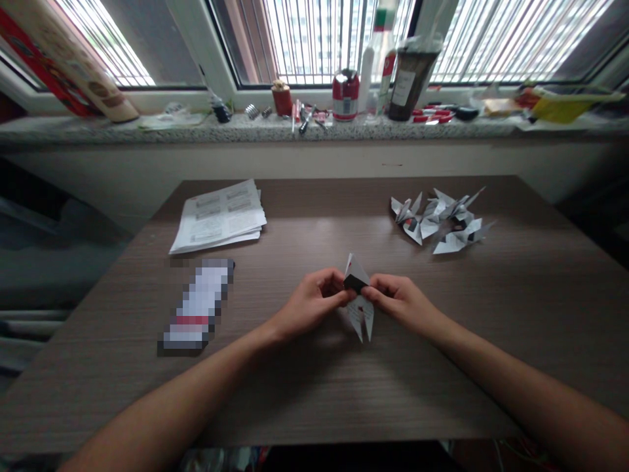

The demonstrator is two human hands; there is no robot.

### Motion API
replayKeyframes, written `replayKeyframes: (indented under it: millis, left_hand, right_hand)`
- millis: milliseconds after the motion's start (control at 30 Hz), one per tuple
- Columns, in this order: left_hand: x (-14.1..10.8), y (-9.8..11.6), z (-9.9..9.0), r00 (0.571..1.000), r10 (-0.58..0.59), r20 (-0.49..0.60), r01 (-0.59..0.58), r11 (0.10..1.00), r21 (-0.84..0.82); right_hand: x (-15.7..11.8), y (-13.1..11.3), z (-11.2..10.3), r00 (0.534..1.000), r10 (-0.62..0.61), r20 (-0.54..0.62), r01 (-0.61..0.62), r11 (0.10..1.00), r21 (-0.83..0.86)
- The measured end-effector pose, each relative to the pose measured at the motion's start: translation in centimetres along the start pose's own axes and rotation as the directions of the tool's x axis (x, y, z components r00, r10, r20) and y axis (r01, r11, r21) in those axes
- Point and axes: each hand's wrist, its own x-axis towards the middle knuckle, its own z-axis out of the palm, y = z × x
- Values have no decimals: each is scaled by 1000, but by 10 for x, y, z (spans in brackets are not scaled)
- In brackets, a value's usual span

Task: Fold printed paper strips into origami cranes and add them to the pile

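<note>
A small folded paper piece [360, 308], white with printing and a dark band, is held above the middle of the table. It has a pointed top and two narrow points hanging toward me. My left hand [319, 298] pinches its left side between thumb and fingers. On the right side, my right hand [396, 295] pinches it too, the two thumbs close to each other near the dark band. Several folded paper figures [439, 219] lie in a group at the back right of the table.
A stack of printed sheets [221, 216] lies at the back left of the wooden table [304, 393]. Nearer me is a blurred phone-like object [199, 305]. The stone windowsill [196, 134] carries a can [345, 95], a dark cup [413, 78], a bottle and small items.
</note>
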Motion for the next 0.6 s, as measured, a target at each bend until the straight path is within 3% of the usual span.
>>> replayKeyframes:
  millis: [233, 433, 600]
  left_hand:
    - [-1, 8, 3, 998, 35, -48, -31, 997, 68]
    - [-6, 12, 2, 952, 171, -254, -101, 959, 266]
    - [-9, 12, 4, 976, 176, -127, -136, 952, 274]
  right_hand:
    - [1, -1, 1, 997, -3, -81, -2, 999, -51]
    - [0, -8, -1, 985, 1, -174, -18, 995, -98]
    - [0, -8, 1, 976, -18, -219, -2, 996, -89]
